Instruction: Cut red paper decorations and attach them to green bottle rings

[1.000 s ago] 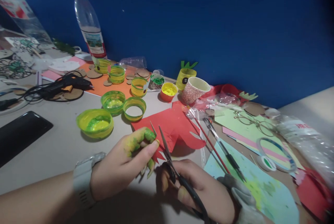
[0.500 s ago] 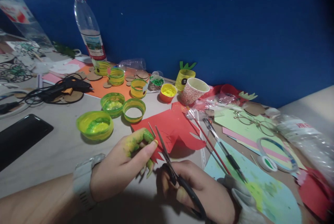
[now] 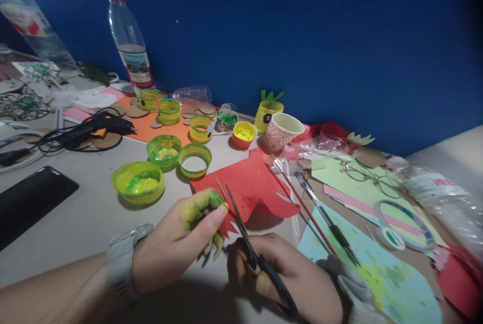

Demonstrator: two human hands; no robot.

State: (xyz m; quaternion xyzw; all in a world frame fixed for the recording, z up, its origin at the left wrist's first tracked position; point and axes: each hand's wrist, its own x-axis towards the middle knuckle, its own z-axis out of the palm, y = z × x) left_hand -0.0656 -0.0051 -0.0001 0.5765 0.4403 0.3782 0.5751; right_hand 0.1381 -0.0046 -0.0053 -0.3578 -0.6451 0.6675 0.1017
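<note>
My left hand (image 3: 188, 236), stained green and yellow on the fingers, pinches the near left edge of a sheet of red paper (image 3: 249, 188). Jagged, pointed cuts show along the paper's near edge, and faint lines are drawn on it. Black-handled scissors (image 3: 245, 236) are in my right hand (image 3: 290, 273), fingers through the handle. Their blades stand apart, tips pointing away from me near my left thumb, one blade over the red paper. Green-and-yellow painted rings and cups, such as a ring (image 3: 194, 160) and a bowl-shaped piece (image 3: 138, 183), stand just beyond my left hand.
A phone (image 3: 35, 203) and a black glue gun (image 3: 109, 124) lie on the left. Behind stand a bottle (image 3: 130, 42), a yellow paint cup (image 3: 244, 135) and a patterned paper cup (image 3: 283, 132). To the right are a paintbrush (image 3: 302, 203), a pen (image 3: 326, 218), eyeglasses (image 3: 372, 178) and tape (image 3: 405, 223).
The view has shifted very slightly, so things sit a few pixels further right. Both hands, the scissors and the red paper hold almost the same pose.
</note>
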